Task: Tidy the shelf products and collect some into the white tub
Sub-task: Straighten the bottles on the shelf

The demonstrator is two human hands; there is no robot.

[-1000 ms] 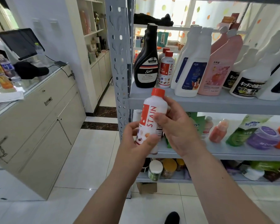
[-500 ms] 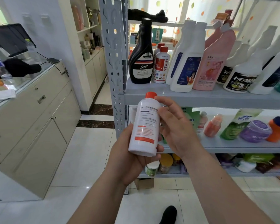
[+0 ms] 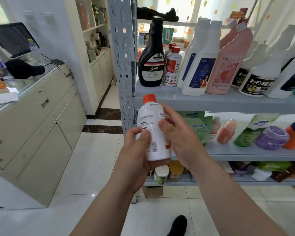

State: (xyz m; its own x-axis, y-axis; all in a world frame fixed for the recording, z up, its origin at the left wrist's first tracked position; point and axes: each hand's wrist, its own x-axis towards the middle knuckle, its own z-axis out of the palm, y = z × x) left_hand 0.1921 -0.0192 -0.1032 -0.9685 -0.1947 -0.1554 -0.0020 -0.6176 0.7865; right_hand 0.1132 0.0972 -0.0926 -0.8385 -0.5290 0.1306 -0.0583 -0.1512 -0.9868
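– Whereabouts of the white bottle point(image 3: 153, 116)?
– Upright before the shelf point(image 3: 211, 103), with the left grip point(image 3: 136, 155) wrapped round its lower half; the right grip point(image 3: 182, 138) pinches its side, thumb on the label.

White glossy floor tiles point(image 3: 95, 159) run through the room, crossed further back by a dark marble strip point(image 3: 102, 128). On the left stands a cream counter point(image 3: 32, 133) with drawers, cupboard doors and a glass top point(image 3: 31, 82); a dark screen point(image 3: 12, 40) sits tilted on it. The wall point(image 3: 54, 31) behind is plain white. Beyond it, a white cupboard point(image 3: 100, 70) with open shelves above lines the far side. A grey metal rack point(image 3: 124, 65) stands on the right, in front of a dotted curtain point(image 3: 180, 7) through which bright daylight comes.
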